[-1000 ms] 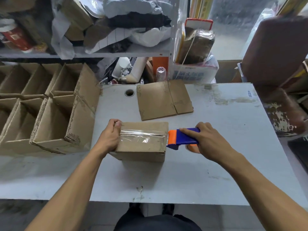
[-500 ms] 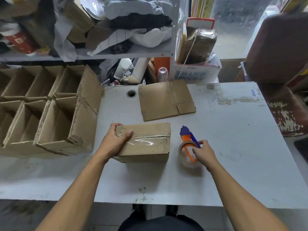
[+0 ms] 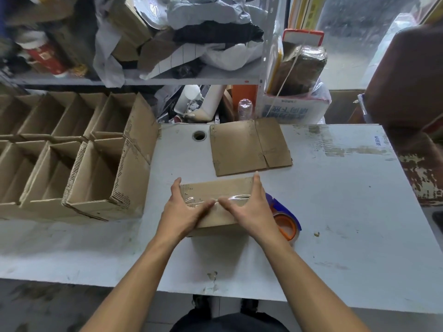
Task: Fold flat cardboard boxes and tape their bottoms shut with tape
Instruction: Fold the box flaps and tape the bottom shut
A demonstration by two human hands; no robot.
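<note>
A small folded cardboard box [image 3: 217, 189] stands bottom up on the white table [image 3: 335, 212], with a strip of clear tape across its top. My left hand [image 3: 184, 209] lies on the box's left end and my right hand [image 3: 249, 207] on its right end. Both have straight fingers over the sides, and the thumbs press the tape near the middle. The blue and orange tape dispenser [image 3: 284, 219] lies on the table just right of the box, partly hidden by my right hand. A flat cardboard blank [image 3: 249, 146] lies behind the box.
Several folded, open boxes [image 3: 96, 173] stand in rows at the table's left. A cable hole [image 3: 199, 135] sits near the back edge. Cluttered shelves and a white carton [image 3: 292, 109] stand behind the table. A brown chair [image 3: 407, 75] is at right.
My right hand set the tape dispenser down beside the box and moved onto the box's right end. My left hand shifted from gripping the left end to pressing the tape.
</note>
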